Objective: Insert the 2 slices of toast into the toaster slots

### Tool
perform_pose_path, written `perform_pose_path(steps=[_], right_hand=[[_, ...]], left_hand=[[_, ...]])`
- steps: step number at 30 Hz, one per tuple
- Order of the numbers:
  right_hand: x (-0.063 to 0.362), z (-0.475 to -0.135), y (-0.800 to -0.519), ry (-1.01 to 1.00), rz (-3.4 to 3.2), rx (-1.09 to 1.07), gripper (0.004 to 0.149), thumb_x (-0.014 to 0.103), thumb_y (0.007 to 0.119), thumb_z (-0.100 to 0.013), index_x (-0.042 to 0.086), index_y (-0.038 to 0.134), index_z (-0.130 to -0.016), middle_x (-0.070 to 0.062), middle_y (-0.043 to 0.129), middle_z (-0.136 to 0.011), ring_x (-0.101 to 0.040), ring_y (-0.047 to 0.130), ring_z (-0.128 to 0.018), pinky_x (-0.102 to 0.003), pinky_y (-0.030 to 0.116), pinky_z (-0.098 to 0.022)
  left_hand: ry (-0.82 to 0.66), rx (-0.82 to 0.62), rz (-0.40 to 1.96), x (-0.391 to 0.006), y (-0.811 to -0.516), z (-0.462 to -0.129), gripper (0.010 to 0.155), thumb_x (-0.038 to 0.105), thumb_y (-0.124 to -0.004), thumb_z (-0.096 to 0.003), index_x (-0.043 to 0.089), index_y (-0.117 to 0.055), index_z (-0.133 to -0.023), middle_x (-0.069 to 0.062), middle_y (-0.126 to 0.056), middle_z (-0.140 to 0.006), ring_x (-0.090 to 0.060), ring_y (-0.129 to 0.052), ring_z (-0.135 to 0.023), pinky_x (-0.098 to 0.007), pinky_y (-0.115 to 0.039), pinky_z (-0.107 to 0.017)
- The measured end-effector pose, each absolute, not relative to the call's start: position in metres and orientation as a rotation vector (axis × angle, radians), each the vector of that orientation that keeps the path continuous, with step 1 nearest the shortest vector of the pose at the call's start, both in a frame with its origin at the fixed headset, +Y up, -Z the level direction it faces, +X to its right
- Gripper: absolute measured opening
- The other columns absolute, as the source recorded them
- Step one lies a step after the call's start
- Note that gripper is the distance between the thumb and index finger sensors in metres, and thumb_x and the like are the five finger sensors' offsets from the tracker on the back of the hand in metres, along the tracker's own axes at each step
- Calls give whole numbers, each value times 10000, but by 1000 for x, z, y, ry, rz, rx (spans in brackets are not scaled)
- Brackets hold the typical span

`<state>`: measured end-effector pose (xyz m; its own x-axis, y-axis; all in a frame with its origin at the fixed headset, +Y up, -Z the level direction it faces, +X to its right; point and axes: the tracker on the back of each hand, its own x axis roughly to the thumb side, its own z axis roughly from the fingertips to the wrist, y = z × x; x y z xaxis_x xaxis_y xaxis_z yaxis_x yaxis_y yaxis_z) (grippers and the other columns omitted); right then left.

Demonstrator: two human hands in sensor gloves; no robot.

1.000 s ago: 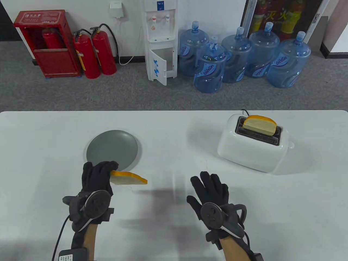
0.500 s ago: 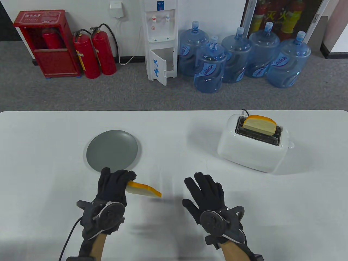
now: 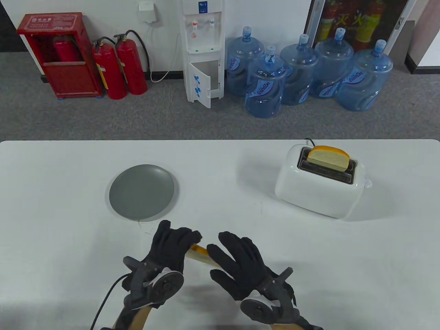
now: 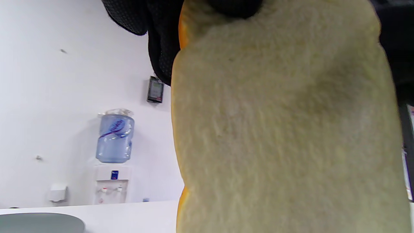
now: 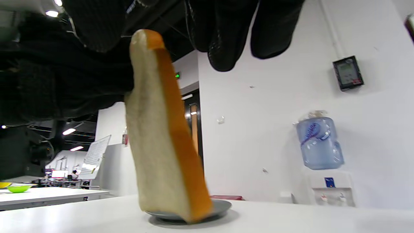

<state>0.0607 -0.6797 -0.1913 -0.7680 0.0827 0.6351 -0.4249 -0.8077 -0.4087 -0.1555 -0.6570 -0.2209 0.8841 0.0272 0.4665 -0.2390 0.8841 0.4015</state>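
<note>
One toast slice (image 3: pixel 328 158) stands in the rear slot of the white toaster (image 3: pixel 319 192) at the right of the table; the front slot is empty. My left hand (image 3: pixel 178 237) pinches a second slice (image 3: pixel 200 253) by one end and holds it above the table's front middle. That slice (image 4: pixel 284 129) fills the left wrist view under my fingers (image 4: pixel 161 38). My right hand (image 3: pixel 223 244) has its straight, spread fingers over the slice's other end. In the right wrist view the slice (image 5: pixel 161 139) hangs edge-on below those fingers (image 5: pixel 226 38), and no closed grip shows.
An empty grey plate (image 3: pixel 141 192) lies left of centre, just beyond my left hand. The toaster's cord (image 3: pixel 309 141) runs off the far edge. Water bottles, a dispenser and fire extinguishers stand on the floor beyond the table.
My left hand has carried the slice to the right and toward the front edge. My right hand has moved left to meet it and now covers the slice's far end.
</note>
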Motion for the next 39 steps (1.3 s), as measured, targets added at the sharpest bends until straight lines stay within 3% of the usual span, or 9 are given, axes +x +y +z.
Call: perform_pose_path(steps=[9,18,28,39], right_hand=[[50,-185,-680,-872,2595,956,701,509,682,-657,416,225,-1180,-113,558,-1219,-164,887,-971,-397,788,-755],[55,-189,-678,-890,2575,891,580,355,729,-671,392,422,-1161,-76,697,-1134,-96,985,-849,-334,868,-684],[56,-189,-675,-895,2527,882,560,374,832,-631,368,543,-1110,-17,831,-1004,-61,1071,-731,-304,945,-607],[60,-190,-674,-928,2529,847,508,364,861,-615,330,626,-1064,3,887,-938,-58,1109,-660,-299,986,-549]], left_hand=[[-519,484,156,-143,-655,-212,450,227,-624,-547,368,-717,-964,60,-860,-937,-206,-987,-775,-501,-607,-809],[-546,473,204,-144,-658,-212,497,259,-609,-555,278,-649,-1050,30,-838,-951,-216,-974,-775,-513,-602,-809],[-626,491,203,-146,-662,-211,507,278,-618,-553,286,-659,-1059,29,-848,-956,-223,-980,-780,-513,-630,-800],[-573,537,216,-160,-662,-217,525,381,-605,-575,293,-600,-1093,28,-758,-1071,-255,-901,-975,-512,-605,-810]])
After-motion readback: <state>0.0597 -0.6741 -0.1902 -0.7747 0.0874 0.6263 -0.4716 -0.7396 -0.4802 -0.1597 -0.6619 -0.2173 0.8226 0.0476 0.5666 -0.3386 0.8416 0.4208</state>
